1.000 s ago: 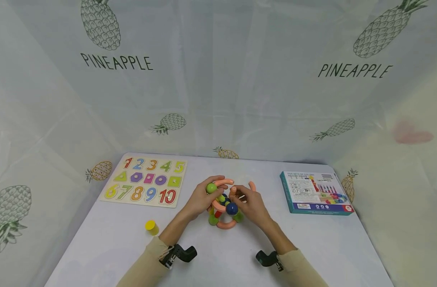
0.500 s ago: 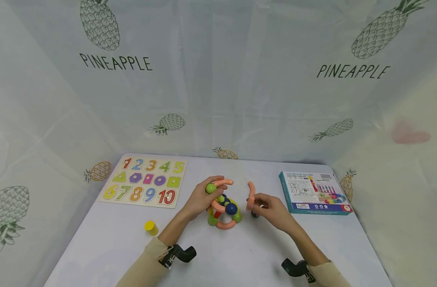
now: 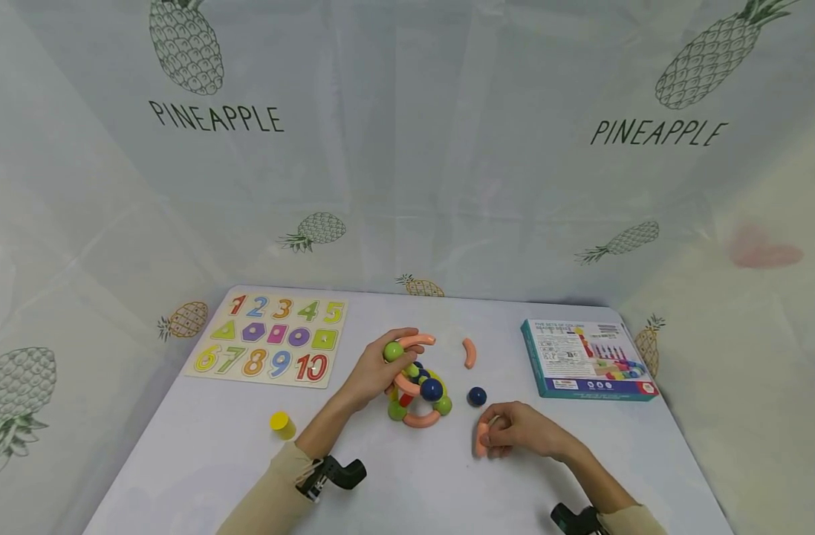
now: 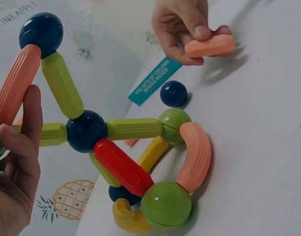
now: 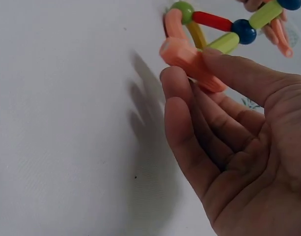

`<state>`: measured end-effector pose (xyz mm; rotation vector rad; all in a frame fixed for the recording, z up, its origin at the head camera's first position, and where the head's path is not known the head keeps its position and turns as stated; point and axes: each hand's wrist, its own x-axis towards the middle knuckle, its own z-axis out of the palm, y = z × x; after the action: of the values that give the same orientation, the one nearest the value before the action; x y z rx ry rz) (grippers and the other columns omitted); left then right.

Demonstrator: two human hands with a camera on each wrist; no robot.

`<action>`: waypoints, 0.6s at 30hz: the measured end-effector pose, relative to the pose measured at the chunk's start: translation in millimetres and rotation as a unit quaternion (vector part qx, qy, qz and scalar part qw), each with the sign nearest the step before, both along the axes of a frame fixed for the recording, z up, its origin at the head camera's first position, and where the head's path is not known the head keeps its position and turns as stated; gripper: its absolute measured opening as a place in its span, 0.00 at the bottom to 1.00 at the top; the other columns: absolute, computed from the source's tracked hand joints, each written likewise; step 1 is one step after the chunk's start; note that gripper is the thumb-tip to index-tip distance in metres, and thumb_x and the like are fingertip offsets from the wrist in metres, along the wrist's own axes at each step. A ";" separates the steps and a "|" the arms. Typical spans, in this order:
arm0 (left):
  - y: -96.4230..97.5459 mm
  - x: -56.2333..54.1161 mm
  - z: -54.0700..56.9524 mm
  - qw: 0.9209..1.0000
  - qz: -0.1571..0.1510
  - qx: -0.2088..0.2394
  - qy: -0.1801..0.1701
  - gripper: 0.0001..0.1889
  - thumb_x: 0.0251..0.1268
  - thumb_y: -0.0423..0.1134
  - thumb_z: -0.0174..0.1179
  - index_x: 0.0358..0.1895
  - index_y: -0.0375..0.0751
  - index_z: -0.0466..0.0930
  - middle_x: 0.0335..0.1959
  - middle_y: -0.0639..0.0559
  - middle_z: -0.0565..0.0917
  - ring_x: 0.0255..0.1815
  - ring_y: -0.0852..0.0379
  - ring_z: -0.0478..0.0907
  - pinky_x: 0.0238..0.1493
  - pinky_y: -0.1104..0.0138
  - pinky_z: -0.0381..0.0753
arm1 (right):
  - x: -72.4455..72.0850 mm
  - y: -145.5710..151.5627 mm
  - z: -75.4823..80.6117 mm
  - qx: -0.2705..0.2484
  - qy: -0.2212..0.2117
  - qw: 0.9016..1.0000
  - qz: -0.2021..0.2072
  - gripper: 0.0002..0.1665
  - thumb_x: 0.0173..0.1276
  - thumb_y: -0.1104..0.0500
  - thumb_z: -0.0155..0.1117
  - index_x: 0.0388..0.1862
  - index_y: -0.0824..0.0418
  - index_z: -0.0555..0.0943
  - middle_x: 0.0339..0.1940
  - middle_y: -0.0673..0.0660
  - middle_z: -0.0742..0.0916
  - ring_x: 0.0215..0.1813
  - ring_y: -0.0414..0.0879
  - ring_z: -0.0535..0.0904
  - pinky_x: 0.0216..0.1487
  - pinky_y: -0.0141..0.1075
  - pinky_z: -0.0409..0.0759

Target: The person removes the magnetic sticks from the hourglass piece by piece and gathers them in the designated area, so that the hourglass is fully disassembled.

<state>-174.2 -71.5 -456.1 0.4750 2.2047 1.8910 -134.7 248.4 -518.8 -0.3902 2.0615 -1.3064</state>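
Careful here: a nudge from the right hand [image 3: 524,429] could send the loose blue ball [image 3: 476,397] rolling, and an uneven tug by the left hand [image 3: 372,371] could pop a joint on the ball-and-rod model [image 4: 123,167] standing on the table [image 3: 407,490]. Right thumb and fingertips pinch a peach rod [image 4: 210,46] beside that ball; left fingers curl round the model's top.

Your rod [image 4: 210,46] is peach; your model [image 4: 86,131] mixes navy & green balls [image 4: 166,205], a red bar [image 4: 123,167]; wht tbl [image 3: 407,490], pineapple-print backdrop [image 3: 407,163] w/ dk lettering [image 3: 218,117].
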 end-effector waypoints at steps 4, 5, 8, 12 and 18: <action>-0.7 -0.1 0.0 1.000 0.000 0.000 0.001 0.22 0.76 0.37 0.57 0.70 0.51 0.71 0.54 0.46 0.85 0.09 0.61 0.59 0.13 0.73 0.61 | -0.5 -1.3 -4.1 0.017 0.003 1.000 0.008 0.12 0.70 0.56 0.67 0.45 0.62 0.85 0.31 0.60 0.89 0.31 0.51 0.85 0.32 0.39 0.83; -0.7 -0.2 -0.3 1.000 0.001 -0.001 0.002 0.22 0.76 0.37 0.57 0.70 0.51 0.71 0.54 0.46 0.85 0.09 0.61 0.59 0.13 0.73 0.61 | -0.8 -1.8 -5.4 0.022 0.005 1.000 0.009 0.11 0.70 0.56 0.67 0.44 0.61 0.86 0.30 0.59 0.89 0.30 0.50 0.84 0.31 0.38 0.83; -0.7 -0.6 -1.5 1.000 0.003 -0.006 0.004 0.22 0.76 0.37 0.56 0.70 0.52 0.71 0.54 0.46 0.85 0.09 0.60 0.58 0.13 0.73 0.61 | -1.7 -3.7 -7.6 0.033 0.010 0.999 0.012 0.09 0.70 0.55 0.67 0.42 0.60 0.87 0.29 0.58 0.88 0.29 0.47 0.83 0.29 0.37 0.82; -0.3 -0.4 -1.9 1.000 0.005 -0.008 0.002 0.22 0.76 0.37 0.56 0.70 0.53 0.71 0.54 0.47 0.85 0.09 0.60 0.58 0.13 0.73 0.61 | -3.0 -6.8 -9.4 0.044 0.021 0.999 0.017 0.09 0.70 0.55 0.67 0.41 0.60 0.86 0.28 0.58 0.88 0.28 0.48 0.83 0.29 0.37 0.82; -1.0 -0.1 -0.9 1.000 -0.002 -0.002 -0.003 0.21 0.76 0.37 0.56 0.69 0.52 0.71 0.54 0.46 0.85 0.09 0.61 0.58 0.13 0.73 0.61 | -4.4 -10.0 -11.1 0.044 0.025 0.999 0.017 0.11 0.70 0.56 0.68 0.43 0.63 0.85 0.28 0.57 0.88 0.29 0.50 0.85 0.30 0.39 0.84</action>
<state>-174.3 -72.5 -457.0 0.4720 2.2005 1.8833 -139.1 238.5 -529.9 -0.4204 2.1359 -1.1922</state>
